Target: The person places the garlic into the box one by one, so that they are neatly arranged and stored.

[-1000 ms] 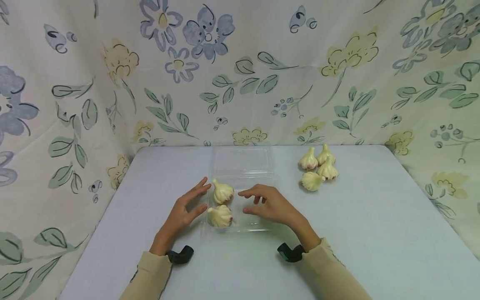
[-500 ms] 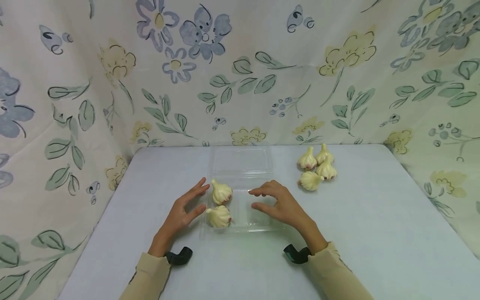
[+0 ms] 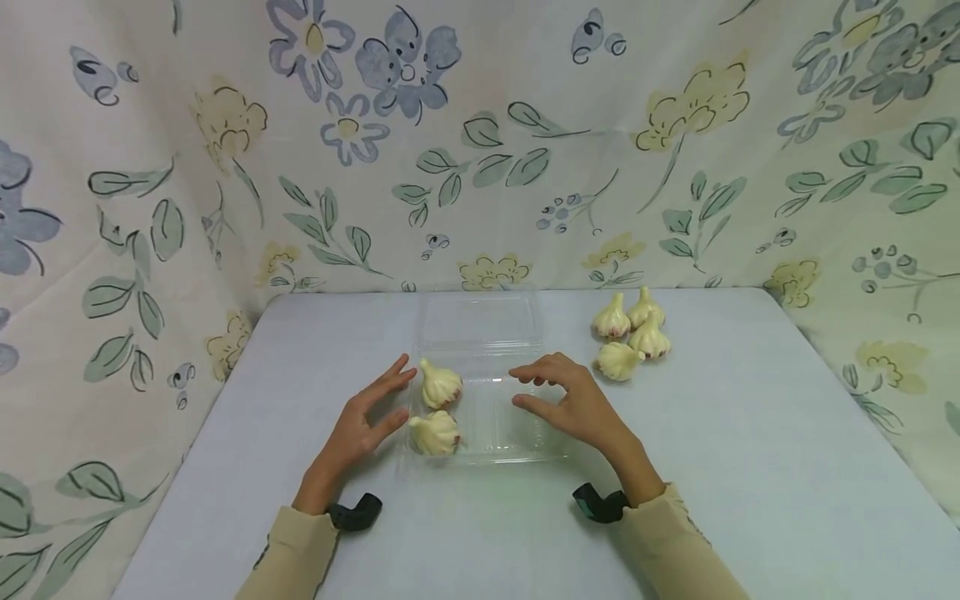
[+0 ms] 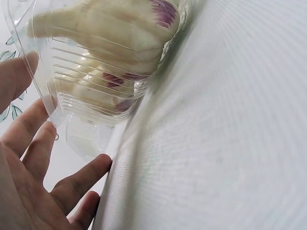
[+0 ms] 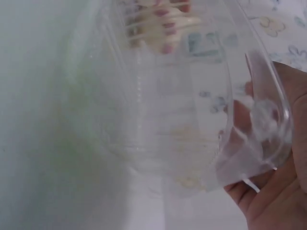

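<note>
A clear plastic clamshell container [image 3: 491,425] lies open on the table, its lid [image 3: 480,321] folded back. Two garlic bulbs sit in its left part, an upper garlic bulb [image 3: 441,387] and a nearer garlic bulb [image 3: 435,433]. At the left rim is my left hand [image 3: 367,417], fingers spread; in the left wrist view its fingertips [image 4: 48,132] reach the rim beside the garlic. My right hand [image 3: 581,408] hovers at the container's right part, thumb and fingers apart with nothing between them. The right wrist view shows it behind the clear corner.
Several more garlic bulbs [image 3: 618,362] are grouped at the back right of the white table [image 3: 750,433]. A floral curtain [image 3: 480,200] hangs behind and along the sides. Each wrist wears a black camera mount [image 3: 356,512].
My right hand has drawn back to the right, away from the two garlic bulbs in the container. The left hand has stayed at the left rim, and the head view has shifted slightly.
</note>
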A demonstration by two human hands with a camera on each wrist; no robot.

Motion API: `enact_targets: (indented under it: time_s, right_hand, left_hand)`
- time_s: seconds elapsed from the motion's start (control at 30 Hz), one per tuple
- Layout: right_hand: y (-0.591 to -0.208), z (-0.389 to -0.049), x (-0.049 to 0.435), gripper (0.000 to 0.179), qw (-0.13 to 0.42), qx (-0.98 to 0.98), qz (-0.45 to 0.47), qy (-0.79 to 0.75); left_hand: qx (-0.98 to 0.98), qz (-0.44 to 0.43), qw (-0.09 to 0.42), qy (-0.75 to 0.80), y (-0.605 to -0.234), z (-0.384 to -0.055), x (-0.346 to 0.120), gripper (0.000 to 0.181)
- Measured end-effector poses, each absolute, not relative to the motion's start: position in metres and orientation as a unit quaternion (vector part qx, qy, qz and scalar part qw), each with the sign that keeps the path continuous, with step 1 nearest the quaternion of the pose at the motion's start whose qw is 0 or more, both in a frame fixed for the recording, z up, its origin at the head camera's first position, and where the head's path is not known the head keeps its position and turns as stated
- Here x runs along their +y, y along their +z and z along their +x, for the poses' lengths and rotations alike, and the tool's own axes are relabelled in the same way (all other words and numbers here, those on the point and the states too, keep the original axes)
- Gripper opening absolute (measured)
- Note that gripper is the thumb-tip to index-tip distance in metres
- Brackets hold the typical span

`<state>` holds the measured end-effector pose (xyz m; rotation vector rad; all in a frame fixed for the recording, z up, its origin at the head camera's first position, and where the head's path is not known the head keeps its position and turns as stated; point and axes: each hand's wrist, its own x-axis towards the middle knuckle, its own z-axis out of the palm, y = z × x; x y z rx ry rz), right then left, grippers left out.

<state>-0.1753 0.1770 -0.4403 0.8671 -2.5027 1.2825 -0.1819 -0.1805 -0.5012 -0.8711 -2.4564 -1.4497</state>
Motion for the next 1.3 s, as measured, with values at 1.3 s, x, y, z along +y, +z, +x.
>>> enact_targets:
  time_s: [1.3]
  right_hand:
    - [-0.432, -0.191, 0.262, 0.046, 0.219, -0.874, 0.084, 0.426]
  left_hand:
    - [-0.820, -0.294, 0.086, -0.483, -0.498, -0.179, -0.178, 0.059]
